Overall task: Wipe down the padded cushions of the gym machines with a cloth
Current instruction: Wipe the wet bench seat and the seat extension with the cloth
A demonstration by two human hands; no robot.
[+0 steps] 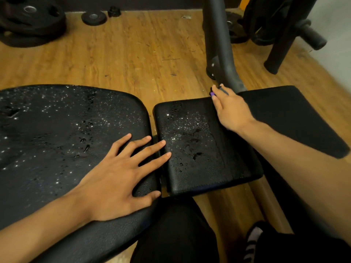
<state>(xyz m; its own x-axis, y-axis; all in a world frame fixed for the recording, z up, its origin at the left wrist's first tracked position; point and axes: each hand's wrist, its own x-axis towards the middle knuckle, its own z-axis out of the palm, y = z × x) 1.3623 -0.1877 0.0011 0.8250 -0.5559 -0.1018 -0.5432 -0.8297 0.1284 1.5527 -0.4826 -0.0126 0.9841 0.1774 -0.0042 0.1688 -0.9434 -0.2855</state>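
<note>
— Pressing flat, the left hand (121,177) spans the big pad's (57,130) right edge, fingers spread.
— The right hand (229,111) is at the small pad's (193,149) far corner, grip unclear; the cloth (296,118) lies just beside.

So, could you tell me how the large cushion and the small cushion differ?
The large cushion is wider, round-cornered; the small cushion is narrower, squarer. The left hand lies flat on the large cushion, only fingertips reaching the small cushion. Both are black and droplet-spattered.

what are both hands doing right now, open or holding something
Left hand: open, flat on the wet bench pad.
Right hand: fingertips at a small purple thing; grip cannot be told.
</note>
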